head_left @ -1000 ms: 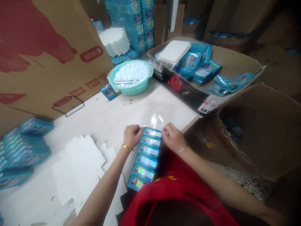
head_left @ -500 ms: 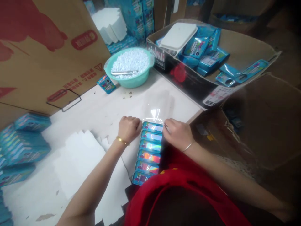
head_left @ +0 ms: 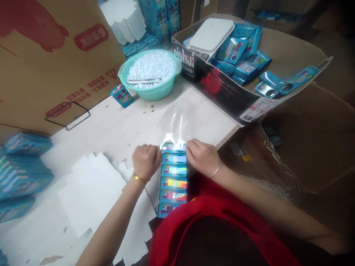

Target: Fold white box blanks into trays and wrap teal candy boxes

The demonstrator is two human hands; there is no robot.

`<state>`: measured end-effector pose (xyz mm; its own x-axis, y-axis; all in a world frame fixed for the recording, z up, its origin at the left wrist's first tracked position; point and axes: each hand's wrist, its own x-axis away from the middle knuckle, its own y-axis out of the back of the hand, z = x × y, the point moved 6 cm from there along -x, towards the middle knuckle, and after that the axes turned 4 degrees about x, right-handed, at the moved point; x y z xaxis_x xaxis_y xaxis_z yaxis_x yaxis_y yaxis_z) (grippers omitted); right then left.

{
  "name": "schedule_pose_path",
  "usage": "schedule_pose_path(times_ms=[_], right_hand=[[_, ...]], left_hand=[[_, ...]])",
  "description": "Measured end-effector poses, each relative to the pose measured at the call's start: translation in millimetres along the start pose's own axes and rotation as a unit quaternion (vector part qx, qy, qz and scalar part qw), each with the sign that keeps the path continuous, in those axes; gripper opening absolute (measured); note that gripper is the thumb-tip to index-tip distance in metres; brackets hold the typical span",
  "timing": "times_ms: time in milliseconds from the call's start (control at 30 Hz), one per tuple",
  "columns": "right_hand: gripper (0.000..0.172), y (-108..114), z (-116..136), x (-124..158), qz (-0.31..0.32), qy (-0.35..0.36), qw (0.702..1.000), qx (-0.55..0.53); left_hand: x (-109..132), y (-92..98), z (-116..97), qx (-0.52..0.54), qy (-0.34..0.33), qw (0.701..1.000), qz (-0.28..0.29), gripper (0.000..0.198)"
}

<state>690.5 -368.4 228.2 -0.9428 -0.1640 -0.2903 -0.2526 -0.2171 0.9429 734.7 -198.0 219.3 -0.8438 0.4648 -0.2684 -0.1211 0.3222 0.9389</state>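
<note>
A row of several blue tins (head_left: 173, 170) with shiny, rainbow-reflecting labels runs from my body toward the table's middle. Over the far end of the row lies a clear plastic bag (head_left: 176, 123), its loose part stretching away across the table. My left hand (head_left: 146, 160) is closed on the bag's left edge, beside the farthest tin. On the right side my right hand (head_left: 202, 157) pinches the opposite edge, fingers close to the same tin. My fingertips are partly hidden. The nearest tin is partly covered by red clothing (head_left: 191, 218).
White card sheets (head_left: 93, 188) lie left of my left arm, with stacked blue packs (head_left: 23, 173) beyond. Ahead stand a green basin (head_left: 155, 92) of small white pieces with metal tongs, and a small blue packet (head_left: 121, 95). An open carton (head_left: 205, 79) of blue packs borders the right.
The bag has come closer over the farthest tin, its mouth now around that tin's edge. Both hands have shifted slightly toward my body, still gripping the bag. The view has tilted slightly.
</note>
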Motion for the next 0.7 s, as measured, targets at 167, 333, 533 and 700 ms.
schedule_pose_path(times_ms=[167, 333, 533, 700], right_hand=[[0.019, -14, 1, 15, 0.004, -0.018, 1.0, -0.006], [0.022, -46, -16, 24, 0.085, -0.109, 0.99, 0.026], [0.021, -64, -10, 30, 0.126, -0.054, 0.991, -0.007], [0.022, -64, 11, 60, 0.152, 0.046, 0.985, -0.061]], left_hand=[[29, -16.7, 8, 0.009, -0.019, 0.999, 0.034, 0.032], [31, -38.4, 15, 0.026, 0.035, 0.998, 0.046, 0.022], [34, -45.3, 15, 0.024, 0.04, 0.997, 0.069, 0.028], [70, -22.8, 5, 0.036, -0.015, 0.995, 0.089, 0.026]])
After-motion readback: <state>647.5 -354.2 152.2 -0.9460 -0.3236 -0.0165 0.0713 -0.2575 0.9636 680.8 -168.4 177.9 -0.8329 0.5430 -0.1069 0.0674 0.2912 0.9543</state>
